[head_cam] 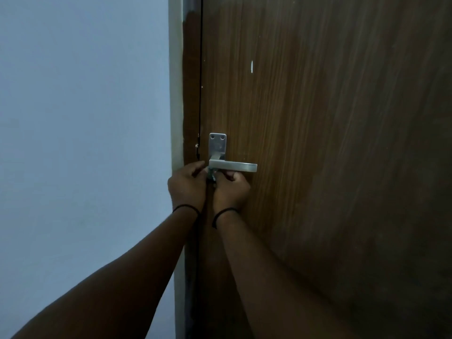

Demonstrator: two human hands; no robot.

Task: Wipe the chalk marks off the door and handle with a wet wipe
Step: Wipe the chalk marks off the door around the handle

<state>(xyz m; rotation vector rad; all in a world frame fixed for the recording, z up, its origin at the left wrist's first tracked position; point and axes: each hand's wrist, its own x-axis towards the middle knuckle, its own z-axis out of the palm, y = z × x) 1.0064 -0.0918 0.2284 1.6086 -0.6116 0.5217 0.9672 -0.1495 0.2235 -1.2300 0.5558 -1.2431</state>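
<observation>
Both hands' fingers (230,174) curl under the handle (232,166); contents unclear.

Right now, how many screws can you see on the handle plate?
2: one screw at the plate's top left, one at its top right. The hands hide its lower part, so more may exist.

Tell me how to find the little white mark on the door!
Start at the big brown door. Find the silver handle just above the two hands, then look up and slightly right. The white mark is a small upright streak, the only bright spot on the bare wood there.
</observation>
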